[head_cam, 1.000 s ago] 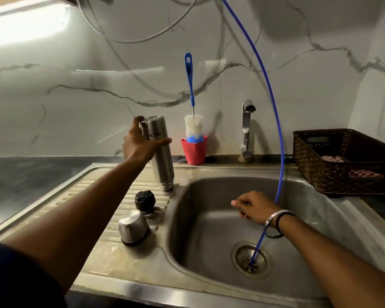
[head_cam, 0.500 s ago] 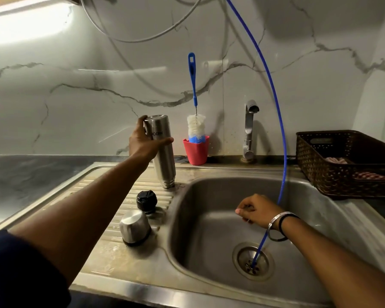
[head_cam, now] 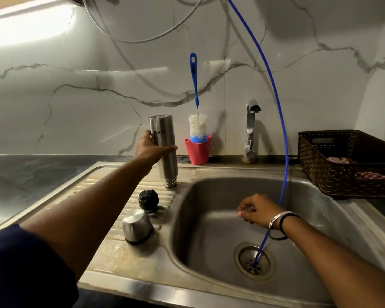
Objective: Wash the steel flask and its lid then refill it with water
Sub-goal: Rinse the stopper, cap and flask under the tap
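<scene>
At frame centre the inverted steel flask (head_cam: pixel 164 150) is held mid-body by the left hand (head_cam: pixel 150 150); rigid, smooth, likely slippery. The right hand (head_cam: pixel 257 211) is loosely curled, its contents indiscernible.

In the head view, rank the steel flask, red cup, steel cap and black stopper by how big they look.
1. Steel flask
2. Red cup and steel cap: look alike, and the cap is nearer the camera, so unranked
3. Black stopper
</scene>
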`<action>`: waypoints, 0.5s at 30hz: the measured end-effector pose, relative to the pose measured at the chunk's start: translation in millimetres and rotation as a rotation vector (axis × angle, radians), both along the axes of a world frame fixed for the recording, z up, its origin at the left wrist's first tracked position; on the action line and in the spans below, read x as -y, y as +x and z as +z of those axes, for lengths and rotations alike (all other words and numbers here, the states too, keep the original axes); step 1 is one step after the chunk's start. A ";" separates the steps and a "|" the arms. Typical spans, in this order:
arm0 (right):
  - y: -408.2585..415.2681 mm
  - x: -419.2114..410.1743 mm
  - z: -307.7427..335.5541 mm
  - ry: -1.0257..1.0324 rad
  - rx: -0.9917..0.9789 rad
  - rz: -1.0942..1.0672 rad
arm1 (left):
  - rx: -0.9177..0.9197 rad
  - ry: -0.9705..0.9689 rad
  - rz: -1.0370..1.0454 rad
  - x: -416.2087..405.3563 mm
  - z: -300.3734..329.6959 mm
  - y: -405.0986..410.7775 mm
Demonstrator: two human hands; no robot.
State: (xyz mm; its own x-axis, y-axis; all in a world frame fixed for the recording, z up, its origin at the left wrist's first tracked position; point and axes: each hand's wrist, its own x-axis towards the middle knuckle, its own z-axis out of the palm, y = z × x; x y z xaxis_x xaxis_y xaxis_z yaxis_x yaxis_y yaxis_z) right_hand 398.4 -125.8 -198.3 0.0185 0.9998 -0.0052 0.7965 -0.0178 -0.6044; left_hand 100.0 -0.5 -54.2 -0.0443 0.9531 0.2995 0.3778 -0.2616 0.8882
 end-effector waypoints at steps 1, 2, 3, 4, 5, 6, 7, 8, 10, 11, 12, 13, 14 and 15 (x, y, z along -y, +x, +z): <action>0.0 -0.3 -0.3 0.000 0.000 0.003 | 0.000 -0.008 -0.002 0.5 -1.2 -0.2; 0.1 -0.5 -0.7 -0.002 0.001 0.006 | 0.006 -0.016 -0.001 0.8 -3.0 0.1; 0.3 -0.7 -1.3 -0.006 0.006 0.010 | 0.013 -0.024 0.007 1.2 -5.1 0.7; 0.2 -0.7 -1.8 -0.010 0.012 0.013 | 0.020 -0.033 0.017 1.9 -7.8 1.7; 0.3 -0.7 -2.5 -0.015 0.018 0.016 | 0.027 -0.045 0.025 2.8 -10.8 3.0; 0.1 -0.6 -2.6 -0.018 0.024 0.018 | 0.036 -0.054 0.034 2.8 -13.9 4.3; -0.1 -0.3 -2.0 -0.018 0.028 0.020 | 0.045 -0.058 0.040 2.5 -16.3 5.7; 0.0 0.2 -1.4 -0.018 0.032 0.020 | 0.052 -0.058 0.044 2.2 -18.2 6.6; 0.7 0.7 -0.7 -0.019 0.031 0.020 | 0.058 -0.055 0.042 1.3 -19.8 8.1; 0.9 0.8 -1.0 -0.022 0.032 0.022 | 0.066 -0.053 0.044 1.2 -20.2 7.8; 1.1 0.9 -1.1 -0.026 0.032 0.024 | 0.085 -0.041 0.058 2.2 -19.9 7.4; 1.1 0.7 -1.5 -0.029 0.031 0.026 | 0.116 -0.006 0.091 5.3 -19.1 5.9; 0.9 0.5 -1.8 -0.026 0.030 0.027 | 0.165 0.060 0.132 11.6 -17.9 4.4; 1.0 0.3 -1.5 -0.019 0.025 0.024 | 0.222 0.152 0.176 20.6 -16.2 2.9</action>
